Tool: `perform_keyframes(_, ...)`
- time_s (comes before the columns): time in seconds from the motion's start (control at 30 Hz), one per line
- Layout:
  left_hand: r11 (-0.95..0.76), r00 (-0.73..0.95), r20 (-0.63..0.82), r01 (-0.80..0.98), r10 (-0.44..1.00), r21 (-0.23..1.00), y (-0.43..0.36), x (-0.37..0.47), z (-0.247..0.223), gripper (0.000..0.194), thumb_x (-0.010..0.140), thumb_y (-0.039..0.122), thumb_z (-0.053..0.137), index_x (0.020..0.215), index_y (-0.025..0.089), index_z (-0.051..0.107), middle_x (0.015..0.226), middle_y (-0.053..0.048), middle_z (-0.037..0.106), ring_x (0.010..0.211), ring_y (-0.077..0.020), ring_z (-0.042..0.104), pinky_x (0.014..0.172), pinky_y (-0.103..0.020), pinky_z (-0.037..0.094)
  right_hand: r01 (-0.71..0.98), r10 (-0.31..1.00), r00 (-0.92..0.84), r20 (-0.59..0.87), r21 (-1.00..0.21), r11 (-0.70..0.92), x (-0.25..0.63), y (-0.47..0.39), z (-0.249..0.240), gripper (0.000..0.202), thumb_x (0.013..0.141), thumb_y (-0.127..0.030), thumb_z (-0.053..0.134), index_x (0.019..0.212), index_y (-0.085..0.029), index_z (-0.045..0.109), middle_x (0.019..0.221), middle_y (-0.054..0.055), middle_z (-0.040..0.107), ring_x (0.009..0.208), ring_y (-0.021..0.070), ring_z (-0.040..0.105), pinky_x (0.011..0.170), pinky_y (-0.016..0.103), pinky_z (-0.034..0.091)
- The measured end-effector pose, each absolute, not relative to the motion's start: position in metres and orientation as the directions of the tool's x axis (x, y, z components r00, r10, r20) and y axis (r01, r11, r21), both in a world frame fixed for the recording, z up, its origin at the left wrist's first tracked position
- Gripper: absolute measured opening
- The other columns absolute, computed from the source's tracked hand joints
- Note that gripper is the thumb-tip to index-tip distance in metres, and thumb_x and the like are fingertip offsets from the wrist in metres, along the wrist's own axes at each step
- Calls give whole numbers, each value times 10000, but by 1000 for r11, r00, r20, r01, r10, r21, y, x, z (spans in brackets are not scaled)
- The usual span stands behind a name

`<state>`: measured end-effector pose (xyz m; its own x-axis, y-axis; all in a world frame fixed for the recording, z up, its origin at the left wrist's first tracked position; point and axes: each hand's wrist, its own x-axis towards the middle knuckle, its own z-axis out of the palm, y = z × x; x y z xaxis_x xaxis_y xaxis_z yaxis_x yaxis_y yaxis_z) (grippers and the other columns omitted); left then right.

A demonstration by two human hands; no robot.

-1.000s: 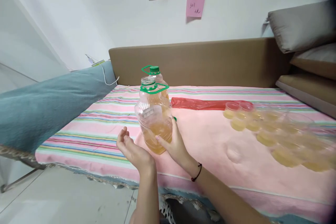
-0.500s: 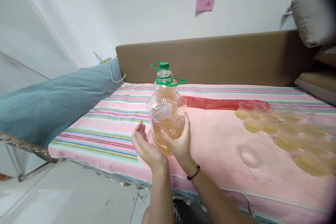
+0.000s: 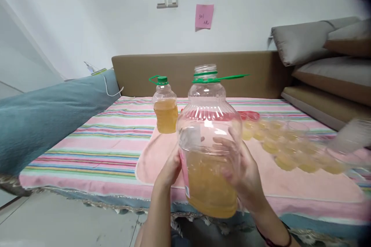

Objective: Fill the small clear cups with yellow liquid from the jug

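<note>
Plastic bottle (image 3: pixel 211 181) held between 2 hands

The big see-through bottle is near the middle of the view, a little toward 5 o'clock, in front of the bed's edge. It stands nearly upright, with its top open and yellow drink in the lower part. Its green handle (image 3: pixel 232 77) sticks out toward 3 o'clock.

The left hand (image 3: pixel 171 168) is clamped on the bottle's 9 o'clock side. Its arm comes up from 7 o'clock and leans a bit toward 1 o'clock. Most of its fingers are hidden, so I cannot tell if they are together or apart.

The right hand (image 3: pixel 249 179) is clamped on the 3 o'clock side. Its arm comes up from 5 o'clock and points to 11 o'clock, with a dark band (image 3: pixel 275 241) on the wrist. Through the plastic you can see its fingers, bent around the bottle with small gaps between them.

At 10 o'clock from the big bottle, a capped jug (image 3: pixel 166 117) of yellow drink stands on a pink mat (image 3: pixel 153 158). At 3 o'clock, clear cups (image 3: pixel 285 162) of yellow drink sit close together.
</note>
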<state>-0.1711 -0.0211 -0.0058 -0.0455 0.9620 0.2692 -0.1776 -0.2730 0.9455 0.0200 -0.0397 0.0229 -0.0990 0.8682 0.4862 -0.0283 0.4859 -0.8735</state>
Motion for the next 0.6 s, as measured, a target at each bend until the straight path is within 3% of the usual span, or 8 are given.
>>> perform_keyframes(0.1, -281, 141, 302, -150, 943, 948, -21, -157, -6, 937, 392, 880, 651, 1030, 198, 727, 998, -160, 734, 1136, -396, 611, 888, -546, 533, -109, 906, -129, 404, -914, 392, 55, -55, 27, 884, 719, -671, 674, 1457, -316, 340, 1312, 116, 608, 1180, 333, 605, 975, 537, 524)
perform_keyframes(0.27, -197, 428, 266, -199, 864, 960, -23, -116, -2, 647, 582, 582, 774, 1129, 245, 694, 1009, -120, 738, 1130, -380, 621, 894, -582, 515, -226, 950, -184, 252, -952, 209, 108, -78, 15, 866, 701, -675, 680, 1451, -376, 365, 1455, 68, 500, 1350, 332, 447, 1113, 540, 384)
perform_keyframes(0.37, -64, 650, 253, -301, 717, 952, -29, -83, -8, 713, 619, 492, 771, 1275, 280, 592, 1128, -85, 706, 1215, -352, 576, 974, -578, 471, -233, 969, -158, 192, -961, 152, 131, -91, 10, 861, 725, -635, 677, 1467, -348, 350, 1464, 87, 490, 1364, 336, 426, 1128, 556, 344)
perform_keyframes(0.6, 41, 642, 307, -468, 702, 883, -39, -22, -32, 1011, 533, 595, 824, 1404, 254, 442, 1381, -140, 557, 1337, -344, 459, 1132, -550, 309, -145, 990, -55, 129, -982, 120, 169, -109, 2, 700, 809, -592, 599, 1444, -383, 392, 1466, 50, 495, 1382, 304, 407, 1155, 559, 278)
